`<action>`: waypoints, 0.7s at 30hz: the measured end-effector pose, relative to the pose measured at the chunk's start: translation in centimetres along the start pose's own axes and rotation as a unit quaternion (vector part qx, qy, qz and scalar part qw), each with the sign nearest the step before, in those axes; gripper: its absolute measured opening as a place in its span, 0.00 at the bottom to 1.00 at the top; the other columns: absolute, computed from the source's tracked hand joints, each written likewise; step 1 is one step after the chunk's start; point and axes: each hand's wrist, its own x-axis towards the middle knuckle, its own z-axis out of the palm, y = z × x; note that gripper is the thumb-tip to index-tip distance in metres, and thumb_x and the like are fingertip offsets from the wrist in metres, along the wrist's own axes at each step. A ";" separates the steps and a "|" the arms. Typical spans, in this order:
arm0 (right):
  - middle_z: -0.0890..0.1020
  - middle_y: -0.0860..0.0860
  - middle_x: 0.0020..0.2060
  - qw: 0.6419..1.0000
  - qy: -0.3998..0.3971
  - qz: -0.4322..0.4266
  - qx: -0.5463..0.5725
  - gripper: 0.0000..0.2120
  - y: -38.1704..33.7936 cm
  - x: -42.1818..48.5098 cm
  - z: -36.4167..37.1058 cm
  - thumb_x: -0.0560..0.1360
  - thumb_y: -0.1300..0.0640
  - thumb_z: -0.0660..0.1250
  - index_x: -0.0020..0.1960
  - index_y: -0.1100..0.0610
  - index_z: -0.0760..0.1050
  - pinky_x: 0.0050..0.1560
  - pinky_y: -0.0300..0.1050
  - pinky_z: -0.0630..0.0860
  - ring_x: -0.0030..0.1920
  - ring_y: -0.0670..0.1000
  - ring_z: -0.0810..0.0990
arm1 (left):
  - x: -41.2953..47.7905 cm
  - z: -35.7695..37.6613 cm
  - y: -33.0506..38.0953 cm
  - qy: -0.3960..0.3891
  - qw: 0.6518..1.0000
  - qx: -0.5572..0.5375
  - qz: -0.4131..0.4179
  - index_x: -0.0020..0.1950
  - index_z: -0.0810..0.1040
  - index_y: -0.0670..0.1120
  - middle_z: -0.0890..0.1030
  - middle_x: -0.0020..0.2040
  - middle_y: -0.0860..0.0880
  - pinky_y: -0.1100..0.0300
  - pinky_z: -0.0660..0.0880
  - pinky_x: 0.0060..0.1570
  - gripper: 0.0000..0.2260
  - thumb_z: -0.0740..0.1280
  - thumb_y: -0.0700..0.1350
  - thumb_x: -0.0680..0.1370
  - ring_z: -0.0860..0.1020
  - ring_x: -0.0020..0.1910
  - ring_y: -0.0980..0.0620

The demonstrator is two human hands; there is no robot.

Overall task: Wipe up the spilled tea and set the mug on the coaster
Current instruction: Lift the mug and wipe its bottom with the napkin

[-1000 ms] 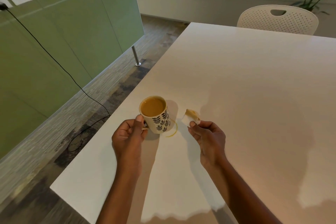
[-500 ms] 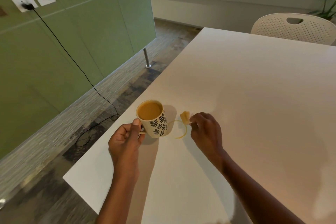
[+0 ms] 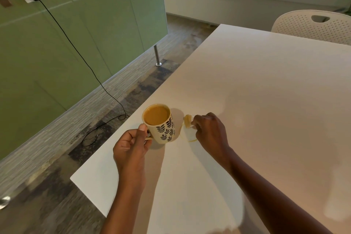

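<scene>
**Ana:** Where is the mug point(image 3: 161, 125)?

**Ben:** In the left hand point(image 3: 131, 144), fingers curled round its handle. It is near the edge of the surface point(image 3: 266, 100), just beside the tea ring point(image 3: 191, 139).

**Ana:** And the right hand point(image 3: 210, 133)?

**Ben:** Its fingers pinch a little wet paper point(image 3: 188, 122) at the ring.

**Ana:** What could go wrong?

**Ben:** The mug is very full. A tilt or bump could slop more tea. The paper is small and soaked, so it may only smear. I see no coaster.
</scene>
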 end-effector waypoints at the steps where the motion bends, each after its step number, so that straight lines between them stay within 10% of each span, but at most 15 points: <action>1: 0.91 0.50 0.42 1.000 0.004 -0.003 0.000 0.16 -0.3 0.3 0.0 0.69 0.72 0.68 0.48 0.55 0.87 0.42 0.44 0.67 0.45 0.58 0.81 | 0.0 0.0 0.0 0.004 1.000 -0.001 -0.002 0.40 0.87 0.54 0.92 0.49 0.47 0.54 0.88 0.54 0.10 0.75 0.49 0.82 0.91 0.55 0.49; 21: 0.87 0.53 0.41 0.980 -0.128 -0.150 0.040 0.19 -1.2 0.3 -0.7 0.70 0.75 0.67 0.48 0.56 0.87 0.40 0.46 0.75 0.46 0.56 0.81 | 0.6 -1.2 -0.3 0.006 1.000 -0.006 -0.003 0.40 0.87 0.53 0.92 0.48 0.47 0.58 0.88 0.51 0.11 0.75 0.50 0.82 0.91 0.54 0.49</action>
